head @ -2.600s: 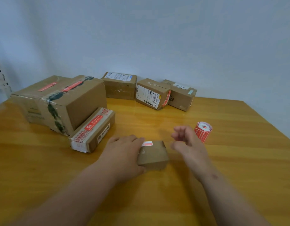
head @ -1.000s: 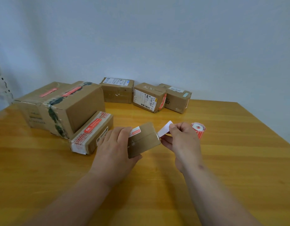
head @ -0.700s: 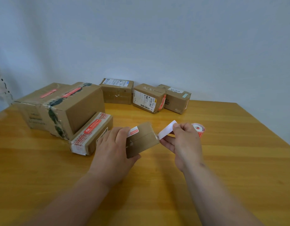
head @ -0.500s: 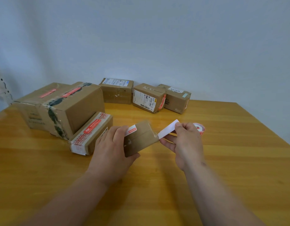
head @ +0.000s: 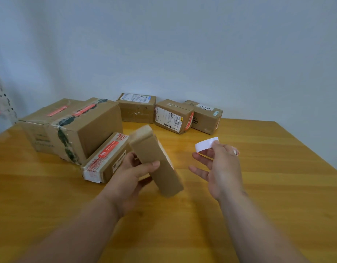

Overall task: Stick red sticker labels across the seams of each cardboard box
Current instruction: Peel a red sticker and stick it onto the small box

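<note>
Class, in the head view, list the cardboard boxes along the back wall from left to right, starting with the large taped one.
Large taped box → box with a blue-edged white label → box with a barcode label → box with a white top label.

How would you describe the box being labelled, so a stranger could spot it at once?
Start at the wooden table and ignore the boxes along the wall. The box is the small plain one lifted and tilted in the left hand. It alone is off the table, beside the right hand pinching a sticker.
</note>
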Available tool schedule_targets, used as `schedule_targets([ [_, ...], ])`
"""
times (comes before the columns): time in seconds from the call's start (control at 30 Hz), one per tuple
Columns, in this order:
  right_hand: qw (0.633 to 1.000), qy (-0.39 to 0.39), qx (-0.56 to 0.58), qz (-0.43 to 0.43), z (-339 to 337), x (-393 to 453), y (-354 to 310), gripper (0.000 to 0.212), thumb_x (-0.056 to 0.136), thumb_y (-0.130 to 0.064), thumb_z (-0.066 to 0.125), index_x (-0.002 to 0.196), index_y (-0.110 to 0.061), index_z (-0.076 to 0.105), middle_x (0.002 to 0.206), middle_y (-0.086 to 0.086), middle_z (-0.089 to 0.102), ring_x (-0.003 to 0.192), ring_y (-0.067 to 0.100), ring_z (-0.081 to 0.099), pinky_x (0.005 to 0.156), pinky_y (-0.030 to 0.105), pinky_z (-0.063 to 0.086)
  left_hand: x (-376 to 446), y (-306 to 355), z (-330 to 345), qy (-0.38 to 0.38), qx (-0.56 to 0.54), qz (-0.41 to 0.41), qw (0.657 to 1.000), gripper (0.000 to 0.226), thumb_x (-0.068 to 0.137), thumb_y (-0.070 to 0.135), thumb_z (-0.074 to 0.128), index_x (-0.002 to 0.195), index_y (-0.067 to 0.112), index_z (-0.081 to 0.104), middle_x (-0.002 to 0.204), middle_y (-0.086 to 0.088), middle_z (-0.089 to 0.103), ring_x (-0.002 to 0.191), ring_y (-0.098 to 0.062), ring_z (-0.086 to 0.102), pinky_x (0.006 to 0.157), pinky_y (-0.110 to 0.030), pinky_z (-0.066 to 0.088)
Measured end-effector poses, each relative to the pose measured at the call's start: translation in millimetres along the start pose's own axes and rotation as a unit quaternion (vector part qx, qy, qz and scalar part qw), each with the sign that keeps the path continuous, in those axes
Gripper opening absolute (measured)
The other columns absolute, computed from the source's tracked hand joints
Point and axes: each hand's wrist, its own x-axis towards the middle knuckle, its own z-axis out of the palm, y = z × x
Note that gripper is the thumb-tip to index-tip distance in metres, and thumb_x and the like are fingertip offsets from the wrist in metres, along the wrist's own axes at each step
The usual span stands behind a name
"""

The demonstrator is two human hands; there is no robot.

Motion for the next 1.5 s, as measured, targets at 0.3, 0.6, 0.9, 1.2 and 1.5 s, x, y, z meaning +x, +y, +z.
schedule_targets([
  [0.3,0.998,-0.04,-0.034,0.037,7.6,-0.2,20.3,0.023,0.101,-0.037,0.047,0.096,-0.017,0.056,0.098,0.009,0.063,0.099,0.027,0.066,0.083,0.049,0.058,-5.5,-22.7,-14.4,0.0,-0.011,-0.111,0.994,0.062,0.058,-0.01,0.07,0.117,0.011,0.066,0.108,-0.009,0.074,0.11,-0.028,0.064,0.089,-0.043,0.056],
  [0.6,0.996,-0.049,-0.07,0.02,11.0,-1.9,21.9,0.023,0.101,-0.036,0.046,0.096,-0.016,0.057,0.098,0.008,0.062,0.099,0.026,0.065,0.082,0.051,0.058,-14.0,-1.4,-47.1,0.006,-0.02,-0.13,0.991,0.056,0.081,0.068,0.052,0.13,0.041,0.053,0.125,-0.007,0.065,0.107,-0.039,0.066,0.078,-0.055,0.057],
  [0.9,0.973,-0.04,-0.21,-0.087,15.6,-6.4,23.2,0.026,0.101,-0.037,0.044,0.087,-0.019,0.057,0.097,0.0,0.065,0.099,0.018,0.063,0.084,0.045,0.058,-1.8,-0.7,-38.2,0.168,0.529,0.048,0.83,0.037,0.096,0.024,0.058,0.132,0.026,0.053,0.114,0.006,0.055,0.095,-0.008,0.054,0.07,-0.023,0.047],
  [1.2,0.772,-0.104,-0.448,-0.439,19.1,-22.9,40.7,0.032,0.1,-0.041,0.04,0.088,-0.017,0.056,0.084,-0.007,0.055,0.074,0.008,0.047,0.063,0.024,0.038,-19.2,27.2,23.3,0.005,0.207,0.04,0.978,0.041,0.085,0.054,0.056,0.088,0.015,0.07,0.081,0.001,0.065,0.077,-0.012,0.059,0.07,-0.032,0.049],
  [1.5,0.655,-0.135,-0.544,-0.506,11.4,-22.5,48.5,0.029,0.086,-0.046,0.053,0.098,-0.022,0.062,0.099,-0.009,0.057,0.093,0.009,0.052,0.085,0.027,0.041,-15.1,20.0,12.2,0.018,0.218,-0.007,0.976,0.009,0.089,0.02,0.067,0.083,0.014,0.069,0.073,0.001,0.07,0.071,-0.01,0.062,0.065,-0.029,0.048],
])
